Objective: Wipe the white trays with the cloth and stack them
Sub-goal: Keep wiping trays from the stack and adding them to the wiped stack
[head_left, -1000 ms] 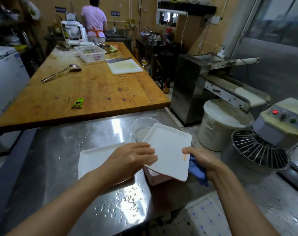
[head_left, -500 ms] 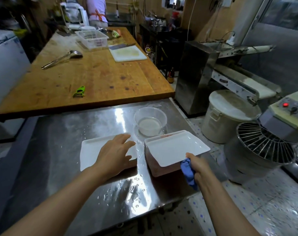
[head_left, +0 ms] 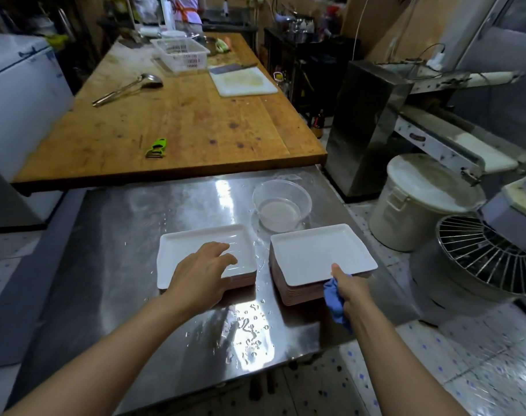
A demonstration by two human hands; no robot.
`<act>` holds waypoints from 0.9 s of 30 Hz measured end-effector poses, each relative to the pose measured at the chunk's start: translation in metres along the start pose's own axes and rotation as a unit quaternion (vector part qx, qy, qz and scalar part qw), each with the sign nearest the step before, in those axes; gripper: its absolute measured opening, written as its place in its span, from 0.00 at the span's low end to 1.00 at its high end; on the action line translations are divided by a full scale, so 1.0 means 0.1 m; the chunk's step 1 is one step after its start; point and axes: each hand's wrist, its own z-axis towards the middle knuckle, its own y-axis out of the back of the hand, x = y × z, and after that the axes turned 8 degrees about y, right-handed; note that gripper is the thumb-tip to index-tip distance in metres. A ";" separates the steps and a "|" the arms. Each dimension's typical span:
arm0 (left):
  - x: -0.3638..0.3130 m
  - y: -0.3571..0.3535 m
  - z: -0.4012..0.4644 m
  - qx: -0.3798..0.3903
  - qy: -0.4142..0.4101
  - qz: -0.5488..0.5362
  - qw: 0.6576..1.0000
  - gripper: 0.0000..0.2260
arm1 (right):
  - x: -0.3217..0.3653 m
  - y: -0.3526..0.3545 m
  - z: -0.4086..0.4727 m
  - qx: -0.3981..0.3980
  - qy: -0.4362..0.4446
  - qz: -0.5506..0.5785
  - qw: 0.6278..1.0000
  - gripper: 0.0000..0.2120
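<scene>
Two stacks of white trays stand side by side on the wet steel table [head_left: 111, 265]. The left stack [head_left: 183, 247] is low; my left hand [head_left: 203, 271] rests on the near right part of its top tray, fingers spread and lightly bent. The right stack [head_left: 315, 253] is taller, with pinkish tray edges showing at its side. My right hand [head_left: 350, 288] is at that stack's near edge, thumb on the top tray's rim, and it grips a crumpled blue cloth [head_left: 335, 301] that hangs below the palm.
A clear plastic bowl [head_left: 281, 205] with water stands just behind the stacks. Water drops lie on the steel near the front edge. A wooden table [head_left: 180, 121] with a green peeler [head_left: 156, 148] lies beyond. A dough mixer [head_left: 489, 253] and a white bucket [head_left: 420, 199] stand right.
The tray that both hands held tilted a second ago now lies flat on the right stack. My left hand moved over to the left stack's top tray.
</scene>
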 end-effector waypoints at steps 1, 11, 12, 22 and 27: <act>0.02 0.00 -0.01 -0.001 0.003 0.000 1.000 0.18 | -0.02 0.01 -0.01 -0.003 0.001 0.000 1.000 0.16; 0.26 -0.01 -0.07 0.001 0.039 -0.012 0.999 0.19 | 0.47 -0.20 -0.62 0.052 0.082 0.030 0.995 0.16; 0.30 -0.01 -0.09 0.002 0.049 -0.015 0.999 0.19 | 0.52 -0.28 -0.68 0.068 0.104 0.021 0.992 0.18; 0.90 -0.08 -0.15 -0.002 0.170 -0.065 0.983 0.24 | 0.71 -1.34 -0.91 0.155 0.189 -0.071 0.967 0.18; 1.08 -0.18 -0.07 0.013 0.227 -0.095 0.969 0.25 | 0.62 -1.63 -0.74 0.114 0.310 -0.297 0.896 0.17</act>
